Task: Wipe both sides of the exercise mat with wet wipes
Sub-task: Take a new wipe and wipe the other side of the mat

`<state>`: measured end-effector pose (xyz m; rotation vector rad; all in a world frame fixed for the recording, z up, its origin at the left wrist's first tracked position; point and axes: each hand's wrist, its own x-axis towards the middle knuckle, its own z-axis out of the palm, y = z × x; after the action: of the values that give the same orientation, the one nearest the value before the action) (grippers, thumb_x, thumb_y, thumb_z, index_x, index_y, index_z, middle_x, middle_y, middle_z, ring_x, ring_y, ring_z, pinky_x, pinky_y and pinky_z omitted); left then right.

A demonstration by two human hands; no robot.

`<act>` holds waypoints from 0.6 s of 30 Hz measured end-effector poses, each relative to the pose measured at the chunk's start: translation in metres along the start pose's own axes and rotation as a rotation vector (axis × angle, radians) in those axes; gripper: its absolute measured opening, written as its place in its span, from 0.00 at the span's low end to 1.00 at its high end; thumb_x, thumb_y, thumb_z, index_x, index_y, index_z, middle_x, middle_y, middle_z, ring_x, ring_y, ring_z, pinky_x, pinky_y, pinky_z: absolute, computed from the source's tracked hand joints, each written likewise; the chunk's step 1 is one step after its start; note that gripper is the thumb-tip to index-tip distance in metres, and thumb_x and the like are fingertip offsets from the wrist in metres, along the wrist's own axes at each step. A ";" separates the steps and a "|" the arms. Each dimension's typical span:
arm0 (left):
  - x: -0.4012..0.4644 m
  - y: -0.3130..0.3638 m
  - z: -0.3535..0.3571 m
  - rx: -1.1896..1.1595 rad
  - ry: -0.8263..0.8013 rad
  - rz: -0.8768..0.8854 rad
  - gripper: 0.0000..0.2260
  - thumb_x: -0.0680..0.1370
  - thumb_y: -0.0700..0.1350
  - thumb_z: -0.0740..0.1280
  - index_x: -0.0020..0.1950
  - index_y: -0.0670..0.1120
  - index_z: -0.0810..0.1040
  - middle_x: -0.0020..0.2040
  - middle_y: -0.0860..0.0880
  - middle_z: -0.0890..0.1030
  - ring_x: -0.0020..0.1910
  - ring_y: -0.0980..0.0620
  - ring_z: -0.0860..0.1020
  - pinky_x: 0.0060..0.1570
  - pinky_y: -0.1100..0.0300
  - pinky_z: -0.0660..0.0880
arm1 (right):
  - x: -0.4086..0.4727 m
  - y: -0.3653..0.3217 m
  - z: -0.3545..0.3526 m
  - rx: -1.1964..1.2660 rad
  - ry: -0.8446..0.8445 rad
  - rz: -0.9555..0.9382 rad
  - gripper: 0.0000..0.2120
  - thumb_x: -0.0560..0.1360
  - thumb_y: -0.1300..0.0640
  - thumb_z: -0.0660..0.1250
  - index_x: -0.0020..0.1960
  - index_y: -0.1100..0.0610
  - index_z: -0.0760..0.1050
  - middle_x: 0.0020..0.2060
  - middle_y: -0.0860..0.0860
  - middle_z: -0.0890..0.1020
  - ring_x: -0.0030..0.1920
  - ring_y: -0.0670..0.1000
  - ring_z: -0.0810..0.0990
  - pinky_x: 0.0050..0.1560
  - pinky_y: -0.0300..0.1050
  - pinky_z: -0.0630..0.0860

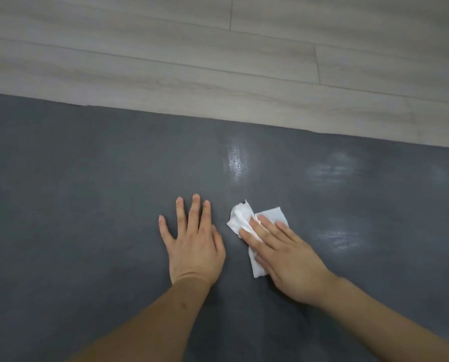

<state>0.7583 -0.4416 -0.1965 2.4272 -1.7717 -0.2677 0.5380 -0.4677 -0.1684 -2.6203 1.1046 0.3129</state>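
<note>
A dark grey exercise mat [87,192] lies flat and fills the lower two thirds of the view. My right hand [286,254] presses a crumpled white wet wipe [240,216] onto the mat with straight fingers; part of the wipe is hidden under the palm. My left hand [194,241] rests flat on the mat just left of the wipe, fingers spread, holding nothing. Wet shiny streaks [237,163] show on the mat beyond and to the right of the wipe.
Light wood-look floor planks [218,53] run beyond the mat's far edge, which crosses the view slanting down to the right. Nothing else lies on the mat or the floor in view.
</note>
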 end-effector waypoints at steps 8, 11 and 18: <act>0.000 -0.001 0.001 0.002 -0.005 0.004 0.27 0.80 0.52 0.49 0.80 0.51 0.64 0.81 0.53 0.60 0.82 0.46 0.51 0.76 0.32 0.48 | 0.214 0.056 -0.075 0.072 0.069 0.204 0.26 0.87 0.49 0.46 0.84 0.48 0.45 0.84 0.51 0.46 0.84 0.53 0.44 0.82 0.57 0.46; 0.002 -0.001 0.002 -0.011 -0.020 0.004 0.27 0.81 0.52 0.49 0.80 0.51 0.63 0.82 0.53 0.59 0.82 0.46 0.50 0.76 0.32 0.46 | 0.194 0.055 -0.066 0.071 0.068 0.167 0.26 0.88 0.50 0.46 0.84 0.47 0.45 0.84 0.50 0.46 0.84 0.52 0.44 0.82 0.55 0.44; 0.002 -0.002 -0.003 -0.038 -0.043 -0.005 0.26 0.81 0.51 0.50 0.81 0.51 0.61 0.82 0.53 0.58 0.82 0.46 0.49 0.76 0.32 0.46 | 0.001 -0.023 0.013 0.104 0.075 0.158 0.27 0.86 0.49 0.43 0.85 0.48 0.47 0.84 0.48 0.46 0.83 0.51 0.41 0.83 0.54 0.44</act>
<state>0.7615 -0.4429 -0.1943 2.4174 -1.7619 -0.3541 0.5536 -0.4488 -0.1767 -2.4776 1.3195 0.1860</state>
